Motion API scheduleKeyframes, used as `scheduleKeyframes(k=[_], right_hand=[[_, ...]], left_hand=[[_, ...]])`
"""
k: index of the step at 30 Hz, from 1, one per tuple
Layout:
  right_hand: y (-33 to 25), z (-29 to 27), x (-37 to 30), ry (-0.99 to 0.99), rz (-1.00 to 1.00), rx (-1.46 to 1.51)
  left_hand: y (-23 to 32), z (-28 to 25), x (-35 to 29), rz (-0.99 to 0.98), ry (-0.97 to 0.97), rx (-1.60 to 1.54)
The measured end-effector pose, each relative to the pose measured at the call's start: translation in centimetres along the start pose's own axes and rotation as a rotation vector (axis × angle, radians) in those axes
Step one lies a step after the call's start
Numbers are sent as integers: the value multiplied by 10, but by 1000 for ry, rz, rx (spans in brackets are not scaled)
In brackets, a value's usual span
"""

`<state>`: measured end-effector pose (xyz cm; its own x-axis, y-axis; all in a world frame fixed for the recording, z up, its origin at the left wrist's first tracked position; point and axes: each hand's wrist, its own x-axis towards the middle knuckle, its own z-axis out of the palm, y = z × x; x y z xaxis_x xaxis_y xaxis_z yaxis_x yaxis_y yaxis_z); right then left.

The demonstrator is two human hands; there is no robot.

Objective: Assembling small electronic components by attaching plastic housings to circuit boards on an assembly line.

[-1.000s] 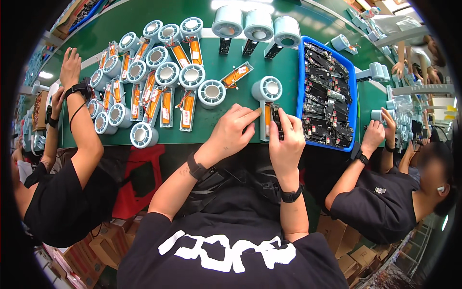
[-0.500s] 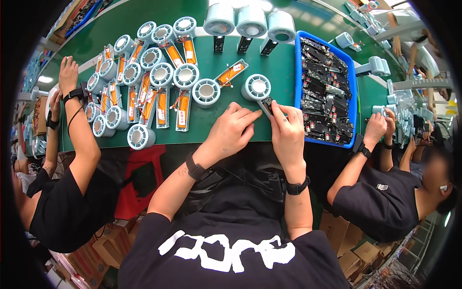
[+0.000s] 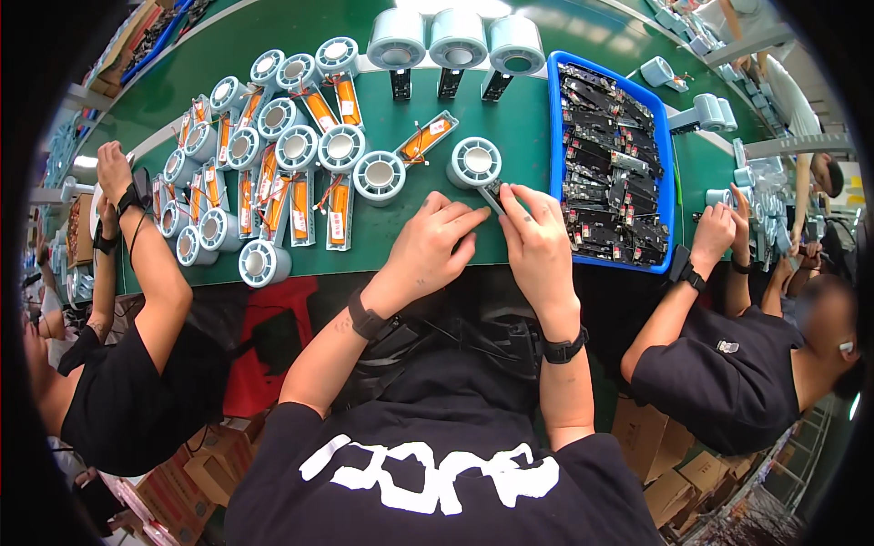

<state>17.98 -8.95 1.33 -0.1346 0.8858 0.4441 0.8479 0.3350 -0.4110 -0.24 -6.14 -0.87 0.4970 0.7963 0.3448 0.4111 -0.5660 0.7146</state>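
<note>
Leaning over the green table [image 3: 523, 118], we have a blue tray [image 3: 555, 136] piled with circuit boards [image 3: 614, 164] on our right. Many pale blue fans [image 3: 298, 147] lie crowded to our left, and three more fans [image 3: 458, 38] stand in a row at the far side. Our own fan [image 3: 476, 161] lies face up in front of us, between that crowd and the tray, its handle slanting toward our hands. Our right hand [image 3: 539, 227] pinches its handle narrowly, thumb against fingers; our left hand [image 3: 435, 244] is half curled, forefinger reaching to the handle, though we cannot tell whether it grips anything. Orange batteries [image 3: 421, 143] show in several open handles; a dark strip [image 3: 492, 195] lines ours.
</note>
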Motion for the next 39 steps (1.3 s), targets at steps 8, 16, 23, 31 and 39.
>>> scheduleKeyframes(k=[8, 16, 23, 31, 39], right_hand=[[1, -1, -6, -48, -5, -36], [-14, -1, -13, -55, 94, 91], [-21, -10, -35, 11, 252, 239], [-33, 5, -48, -17, 293, 152], [-54, 6, -30, 54, 277, -15]], left_hand=[[-2, 0, -2, 22, 54, -20], [3, 2, 0, 45, 118, -35], [-1, 3, -1, 97, 117, 36], [2, 3, -10, -159, 170, -203], [1, 5, -10, -182, 218, -183]])
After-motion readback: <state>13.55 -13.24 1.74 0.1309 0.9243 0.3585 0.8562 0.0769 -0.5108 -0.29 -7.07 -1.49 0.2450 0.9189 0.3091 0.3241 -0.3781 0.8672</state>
